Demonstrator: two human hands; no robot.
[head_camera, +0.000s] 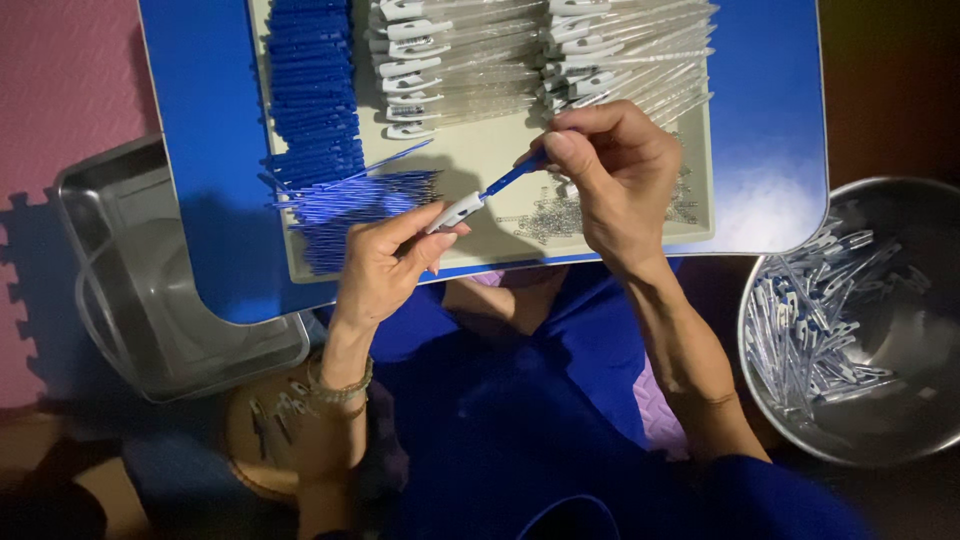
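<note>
— What is at the bottom of the frame?

— Dark blue clothes on the person's lap (520, 440). A beaded bracelet (340, 388) sits on the wrist at lower left.

— What does the left hand do?

— The left hand (385, 268) pinches the white plastic end of a thin pen part (458, 211) between thumb and fingers. It grips it tight.

— And the other hand?

— The right hand (615, 185) pinches a thin blue plastic stick (513, 178) at its top. The stick goes into the white piece. Both sit in the middle of the frame, just over the tray.

— What is at the sides?

— A round shiny metal bowl (905, 330) at lower right holds many clear and white pen tubes (810, 330). A square metal pan (150, 290) sits at the left, on a pink mat (60, 80).

— And further up?

— A pale flat tray (480, 160) lies on a blue plastic table (200, 150). Near the hands is a heap of tiny metal springs (555, 218). At upper left lie rows of blue sticks (315, 110). Along the top lie rows of clear tubes with white clips (480, 60).
</note>
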